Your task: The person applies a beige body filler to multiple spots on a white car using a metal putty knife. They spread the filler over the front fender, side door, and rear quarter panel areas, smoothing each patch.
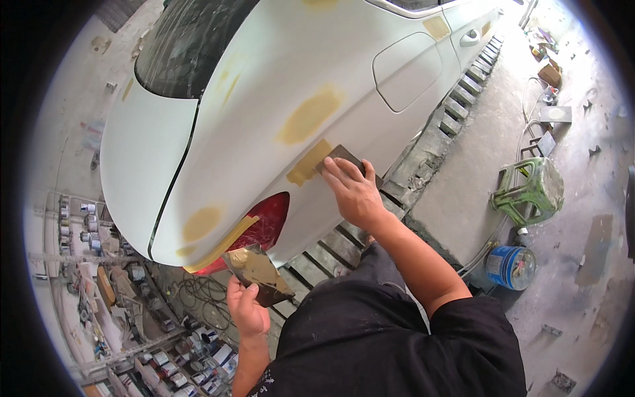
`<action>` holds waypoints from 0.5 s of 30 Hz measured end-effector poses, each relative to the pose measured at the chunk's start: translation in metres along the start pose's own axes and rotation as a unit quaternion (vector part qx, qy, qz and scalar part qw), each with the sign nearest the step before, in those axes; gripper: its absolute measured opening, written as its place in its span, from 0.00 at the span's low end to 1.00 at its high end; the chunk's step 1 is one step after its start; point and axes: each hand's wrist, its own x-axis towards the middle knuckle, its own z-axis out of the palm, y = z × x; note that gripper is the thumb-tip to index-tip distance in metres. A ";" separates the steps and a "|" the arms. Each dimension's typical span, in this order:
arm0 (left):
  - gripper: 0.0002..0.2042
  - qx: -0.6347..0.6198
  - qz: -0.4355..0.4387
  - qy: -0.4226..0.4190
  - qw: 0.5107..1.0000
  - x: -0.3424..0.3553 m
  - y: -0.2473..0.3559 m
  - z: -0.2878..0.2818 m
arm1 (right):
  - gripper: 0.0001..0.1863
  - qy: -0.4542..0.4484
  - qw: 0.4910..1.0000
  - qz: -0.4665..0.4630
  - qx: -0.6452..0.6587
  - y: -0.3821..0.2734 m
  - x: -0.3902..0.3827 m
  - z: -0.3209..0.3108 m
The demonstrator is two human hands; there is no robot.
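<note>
My right hand point(354, 188) grips a dark flat filler spreader point(350, 159), its face against the side panel of a white car point(258, 126). Just left of the spreader lies a fresh-looking patch of tan filler point(307, 165). In front of me, below the red tail light point(268, 221), my left hand point(249, 308) holds a dark flat plate point(264, 274) smeared with tan filler, thumb on its face. More tan patches point(311, 117) mark the panel above and the rear corner point(201, 223). Yellow tape point(228, 248) crosses the light.
A green stool point(529, 192) and a blue-banded plastic bottle point(509, 266) stand on the floor to the right. Shelves with many cans point(178, 377) fill the lower left, near a coiled hose point(206, 298). A slotted floor grate point(456, 106) runs beside the car.
</note>
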 end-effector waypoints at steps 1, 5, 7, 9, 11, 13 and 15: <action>0.20 0.007 0.000 -0.002 1.000 0.002 0.000 0.001 | 0.24 0.002 1.000 -0.001 0.002 0.000 -0.003 0.000; 0.20 -0.014 -0.005 -0.021 1.000 0.004 0.001 0.007 | 0.25 0.002 1.000 0.009 0.010 -0.001 -0.008 -0.012; 0.20 0.005 0.003 -0.020 1.000 0.003 0.002 0.010 | 0.24 0.019 1.000 0.005 0.009 0.000 -0.003 -0.020; 0.20 0.001 0.000 -0.017 1.000 0.001 0.002 0.011 | 0.23 0.041 0.999 -0.003 0.004 0.004 0.010 -0.023; 0.20 -0.003 0.000 -0.013 1.000 0.001 0.003 0.008 | 0.23 0.038 0.999 -0.006 0.005 0.007 0.022 -0.021; 0.20 -0.013 0.003 -0.007 1.000 -0.002 0.002 0.004 | 0.24 0.051 0.999 -0.015 0.011 0.009 0.028 -0.018; 0.21 -0.001 0.007 -0.005 1.000 0.000 0.000 -0.002 | 0.25 0.036 0.999 -0.005 0.018 0.009 0.026 -0.016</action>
